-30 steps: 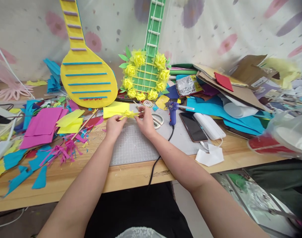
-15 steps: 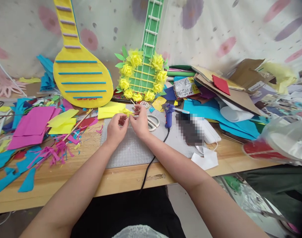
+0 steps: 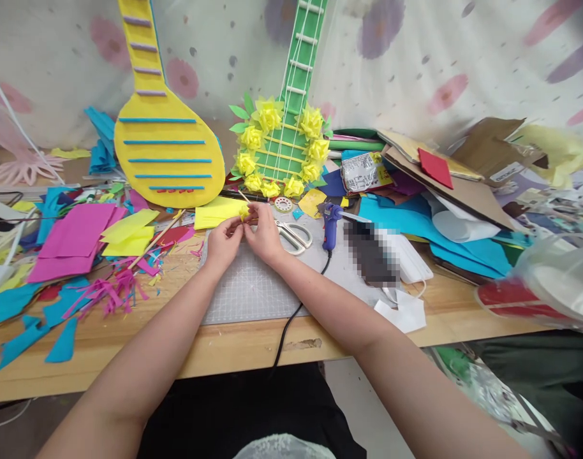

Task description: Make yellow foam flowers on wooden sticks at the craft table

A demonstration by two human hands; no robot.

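Observation:
My left hand [image 3: 226, 240] and my right hand [image 3: 263, 237] meet above the grey cutting mat [image 3: 253, 287]. Their fingertips are pinched together around a small piece of yellow crepe paper [image 3: 244, 212], partly hidden by the fingers. A thin stick [image 3: 244, 197] seems to rise just behind it. Folded yellow paper [image 3: 217, 213] lies behind my left hand. Scissors [image 3: 296, 237] rest on the mat beside my right hand, their blades hidden. Farther right is a blue glue gun [image 3: 330, 226] with a black cord.
A green paper guitar [image 3: 294, 89] ringed with yellow paper flowers and a yellow paper guitar [image 3: 169, 143] lean at the back. Magenta sheets [image 3: 74, 242] and scraps cover the left. Cardboard [image 3: 464, 182], blue sheets [image 3: 397, 217] and a red-and-white cup [image 3: 525, 293] stand right.
The yellow piece between my fingers now shows as a smaller, more gathered bit, and my hands are closer together. The whole view has shifted slightly, so the table things appear farther right.

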